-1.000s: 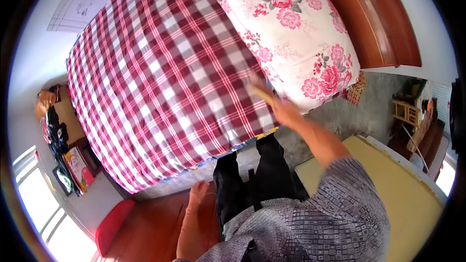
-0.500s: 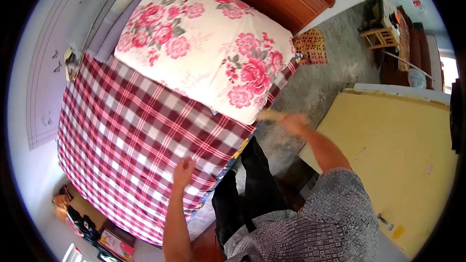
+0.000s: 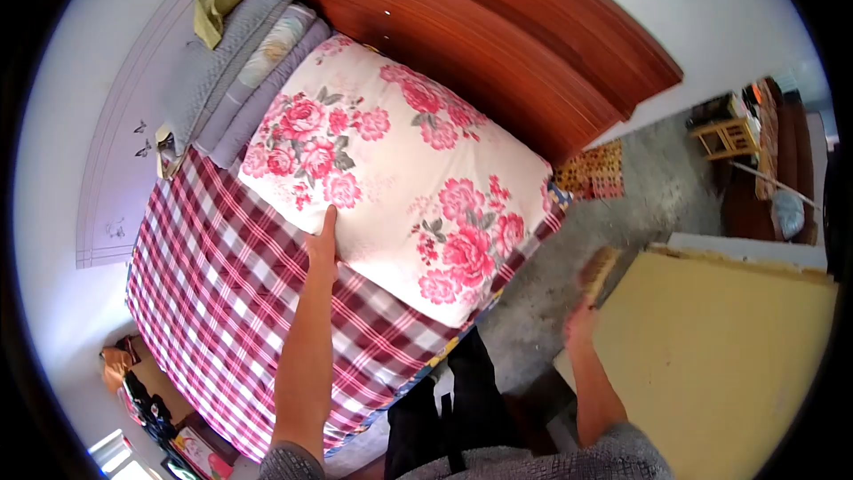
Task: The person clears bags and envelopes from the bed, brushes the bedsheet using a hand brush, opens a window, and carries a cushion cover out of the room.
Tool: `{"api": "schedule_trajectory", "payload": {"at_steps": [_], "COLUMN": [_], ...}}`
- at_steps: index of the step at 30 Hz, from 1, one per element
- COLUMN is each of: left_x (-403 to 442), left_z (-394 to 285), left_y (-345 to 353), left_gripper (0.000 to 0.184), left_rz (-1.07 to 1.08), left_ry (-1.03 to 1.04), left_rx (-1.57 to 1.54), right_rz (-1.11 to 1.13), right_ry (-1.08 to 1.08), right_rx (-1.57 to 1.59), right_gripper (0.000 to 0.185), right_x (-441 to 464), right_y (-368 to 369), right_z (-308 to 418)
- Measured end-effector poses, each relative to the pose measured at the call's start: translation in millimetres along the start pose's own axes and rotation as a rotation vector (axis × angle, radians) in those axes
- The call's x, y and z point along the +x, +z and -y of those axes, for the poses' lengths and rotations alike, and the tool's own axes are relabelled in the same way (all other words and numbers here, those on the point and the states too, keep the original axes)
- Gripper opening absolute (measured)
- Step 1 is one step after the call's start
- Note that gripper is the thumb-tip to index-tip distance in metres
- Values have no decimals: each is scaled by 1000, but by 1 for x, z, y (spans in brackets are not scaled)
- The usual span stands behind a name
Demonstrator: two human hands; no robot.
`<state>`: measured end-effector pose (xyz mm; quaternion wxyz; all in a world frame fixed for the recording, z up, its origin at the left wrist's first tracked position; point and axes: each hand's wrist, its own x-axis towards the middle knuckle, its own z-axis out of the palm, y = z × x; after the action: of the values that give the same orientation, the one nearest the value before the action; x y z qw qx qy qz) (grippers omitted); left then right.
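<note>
My left hand (image 3: 323, 242) grips the near edge of a folded quilt (image 3: 382, 204), cream with pink roses, its thumb on top and the other fingers hidden below. The quilt lies across the head end of the bed, over a red and white checked sheet (image 3: 222, 302). Held out to the right over the floor, my right hand (image 3: 579, 324) is closed around the handle of a bed brush (image 3: 599, 270). The brush is slightly blurred and apart from the bed.
A wooden headboard (image 3: 462, 44) stands behind the quilt, with folded grey bedding (image 3: 235, 62) by the wall. On the right is a yellow door (image 3: 711, 347). A patterned mat (image 3: 593, 169) lies on the concrete floor, and a small wooden stool (image 3: 724, 140) stands farther off.
My left hand has moved from above the checked sheet up to the quilt's edge and taken hold. My right hand has swung the brush away from the quilt's corner. The view has shifted.
</note>
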<state>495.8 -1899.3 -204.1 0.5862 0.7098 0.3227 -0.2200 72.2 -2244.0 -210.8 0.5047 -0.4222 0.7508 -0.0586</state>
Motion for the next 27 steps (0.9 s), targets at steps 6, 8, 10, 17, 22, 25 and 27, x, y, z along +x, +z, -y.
{"api": "schedule_trajectory", "payload": {"at_steps": [6,8,10,17,22,25,27], "left_x": [76,103,114,132,99,10,-84], "left_z": [-29,-29,-25,-28,-13,8,11], "left_y": [-10,-17,-22,-24,-28,-25,-5], "left_gripper": [58,48,49,62,96,88,86], "left_rz": [3,-45,-10,-145,-378,-490,-119], "left_ry": [260,298,328,378,443,1067,1056], "left_rx": [-165,-96,-2,93,325,639,693], "right_rz": [984,1316,1455,14,257,791,1062], "right_ry": [-303,-843,-989,148,-88,-358,-522], "right_rx": [120,-310,-617,290,478,527,319], "right_gripper": [16,23,29,28,26,18,20], "right_x": [-161,-206,-202,-98,-169,-209,-240], "right_y": [106,165,209,56,108,183,224], "right_z": [109,154,188,31,66,133,180]}}
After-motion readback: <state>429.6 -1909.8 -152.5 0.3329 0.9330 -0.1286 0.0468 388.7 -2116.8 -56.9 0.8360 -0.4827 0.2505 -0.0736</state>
